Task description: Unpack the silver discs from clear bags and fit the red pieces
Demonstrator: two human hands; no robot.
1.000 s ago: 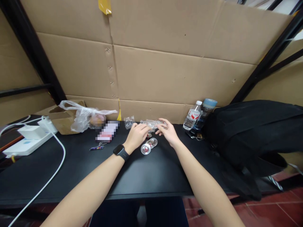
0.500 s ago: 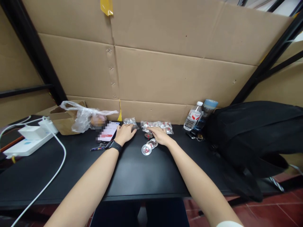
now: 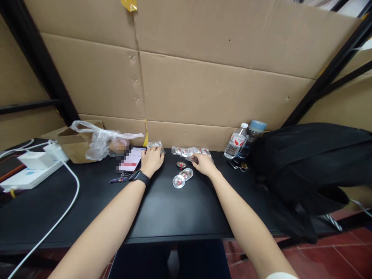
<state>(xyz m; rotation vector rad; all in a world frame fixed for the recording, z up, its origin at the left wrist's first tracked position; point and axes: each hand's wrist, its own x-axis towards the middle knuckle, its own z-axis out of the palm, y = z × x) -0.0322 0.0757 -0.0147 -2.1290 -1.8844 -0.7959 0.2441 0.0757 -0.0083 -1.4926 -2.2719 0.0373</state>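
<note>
My left hand point(image 3: 152, 161) lies palm down, fingers out over the near edge of a small clear plastic packet point(image 3: 155, 144). My right hand point(image 3: 205, 164) is beside a row of shiny discs in clear wrapping point(image 3: 183, 151). Its fingers are curled in toward the thumb, and a small dark thing shows between them, too small to make out. Between my hands, loose round metal discs with red centres lie on the black table: a brownish one point(image 3: 181, 164) stands apart, and a silvery one point(image 3: 179, 181) is at the front of an overlapping group.
Left of my left hand are a phone point(image 3: 133, 159), a knotted plastic bag point(image 3: 100, 145), a cardboard box point(image 3: 77, 149) and a white power strip point(image 3: 35, 176) with a cable. At right stand a water bottle point(image 3: 236, 141), a blue-lidded bottle point(image 3: 255, 131), keys point(image 3: 241, 166) and a black backpack point(image 3: 305, 162).
My right hand has shifted right, off the loose discs, and its fingers have curled in. My left hand has stayed by the packet. The whole view has tilted slightly.
</note>
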